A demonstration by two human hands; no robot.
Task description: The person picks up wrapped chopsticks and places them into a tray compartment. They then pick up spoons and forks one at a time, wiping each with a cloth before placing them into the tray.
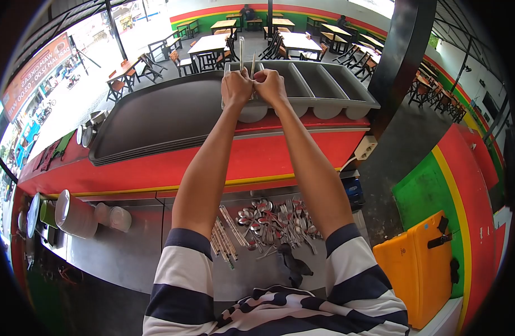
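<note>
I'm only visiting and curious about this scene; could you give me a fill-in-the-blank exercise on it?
1. The left hand and right hand hold chopsticks over a ____ cutlery tray.
2. The loose pile on the steel counter below is mostly ____.
3. The plastic box at lower right is ____.
Missing words: grey; spoons; orange.

Cutlery tray (325, 89) was matt grey plastic; stacked serving trays (156, 117) dark matt plastic too. Sticks (253, 61) looked like pale bare wood. Spoons (274, 221) were glossy metal, worktop (123, 252) dull brushed steel, ledge (156, 171) glossy red paint, sleeves (182, 269) striped cloth.
</note>
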